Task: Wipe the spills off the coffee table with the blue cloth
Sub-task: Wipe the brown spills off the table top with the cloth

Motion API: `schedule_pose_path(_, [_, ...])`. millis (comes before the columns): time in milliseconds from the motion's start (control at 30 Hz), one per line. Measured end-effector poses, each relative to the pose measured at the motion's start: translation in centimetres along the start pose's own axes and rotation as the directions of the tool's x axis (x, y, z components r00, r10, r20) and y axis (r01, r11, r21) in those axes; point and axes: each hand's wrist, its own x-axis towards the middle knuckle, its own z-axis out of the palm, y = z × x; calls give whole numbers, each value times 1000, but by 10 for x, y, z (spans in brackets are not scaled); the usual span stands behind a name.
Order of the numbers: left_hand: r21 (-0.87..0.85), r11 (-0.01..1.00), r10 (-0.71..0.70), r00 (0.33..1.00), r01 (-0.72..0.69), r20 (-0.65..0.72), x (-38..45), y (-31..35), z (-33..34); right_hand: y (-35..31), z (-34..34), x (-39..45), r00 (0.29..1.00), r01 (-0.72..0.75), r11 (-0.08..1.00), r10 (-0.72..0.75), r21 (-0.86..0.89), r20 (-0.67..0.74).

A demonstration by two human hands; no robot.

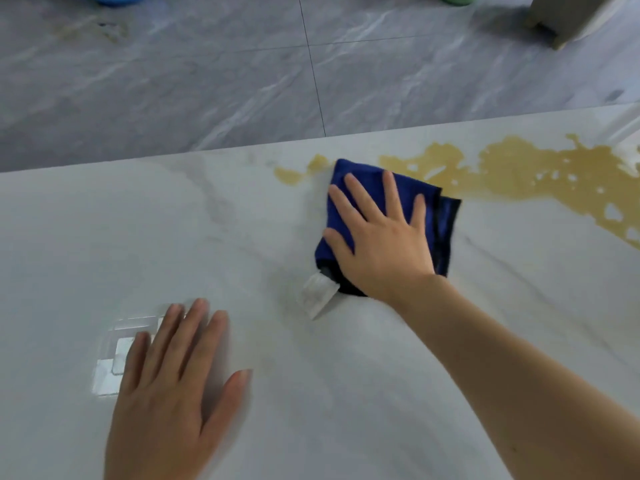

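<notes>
Blue cloth (346, 206), folded, dark-edged, lies under the flat, spread-fingered right hand (381, 237) beside tan spills (519, 171); left hand (173, 393) flat, empty.

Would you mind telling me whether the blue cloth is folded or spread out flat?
Folded: the blue cloth shows stacked layered edges at its right side under the right hand.

The right hand (377, 233) hides much of the blue cloth (446, 223); the spill (519, 174) runs off the right edge; the left hand (173, 393) is blurred
</notes>
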Motion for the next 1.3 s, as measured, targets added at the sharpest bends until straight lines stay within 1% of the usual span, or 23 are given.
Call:
schedule_pose_path(33, [-11,1000,-10,1000,10,2,0,0,0,-3,2,-11,1000,-2,1000,2,-6,-9])
schedule_pose_path(67, [-17,1000,-18,1000,18,0,-1,0,1,-11,4,-25,999,29,1000,-29,-10,-16])
schedule_pose_path(167, [-6,1000,-9,1000,9,-14,-1,-1,2,-50,12,-47,972,235,972,-235,21,-6])
schedule_pose_path(200, [12,1000,4,1000,-4,-19,-1,-1,2,-62,14,-41,956,292,956,-292,27,14])
schedule_pose_path(233, [30,999,16,1000,-15,-26,0,-2,3,-72,14,-27,948,315,948,-316,36,28])
schedule_pose_path(267, [41,999,22,999,-20,-40,-1,-2,3,-79,13,-9,952,304,952,-306,44,29])
schedule_pose_path(333, [47,998,38,996,-34,-76,-1,-2,3,-83,10,30,971,237,969,-239,71,22])
schedule_pose_path(400, [45,998,52,994,-48,-96,0,-3,5,-72,5,59,986,163,984,-165,72,30])
schedule_pose_path(467, [39,998,57,994,-53,-93,-1,-6,5,-53,2,65,995,95,995,-96,39,19])
schedule_pose_path(533, [32,998,54,995,-52,-85,-2,-6,5,-38,3,48,1000,14,1000,-14,13,-10])
schedule_pose_path(567, [27,999,48,995,-46,-82,-2,-6,6,-37,5,35,1000,-2,1000,2,5,-24])
schedule_pose_path(600, [20,999,38,996,-36,-75,-2,-6,6,-42,8,19,999,17,1000,-16,3,-39])
schedule_pose_path(700, [4,1000,26,998,-26,-57,-1,-5,4,-69,15,-5,984,177,984,-176,18,-20])
schedule_pose_path(767, [5,1000,27,999,-26,-33,0,-4,2,-77,13,14,965,260,966,-260,17,16])
schedule_pose_path(800, [4,1000,26,999,-26,-24,1,-4,2,-75,11,29,962,273,962,-273,19,27])
schedule_pose_path(867, [0,1000,21,1000,-21,-19,0,-4,1,-60,5,61,969,247,969,-248,23,24])
schedule_pose_path(967, [-4,999,32,999,-32,-16,1,-5,1,-16,-4,83,998,58,998,-58,19,-7])
schedule_pose_path(1033, [-6,999,34,999,-34,-13,1,-5,1,13,-6,71,997,-76,997,76,12,-33])
schedule_pose_path(1100, [-13,999,30,999,-30,-11,2,-5,1,26,-7,45,987,-156,988,156,7,-45])
schedule_pose_path(1167, [-33,999,16,1000,-16,-2,1,-5,1,20,-2,17,988,-150,989,150,-4,-40])
schedule_pose_path(1233, [-42,999,8,1000,-8,1,2,-5,1,6,2,-1,997,-81,996,81,-29,-12])
schedule_pose_path(1300, [-38,999,8,1000,-8,1,3,-2,0,2,3,4,1000,-7,999,8,-41,20])
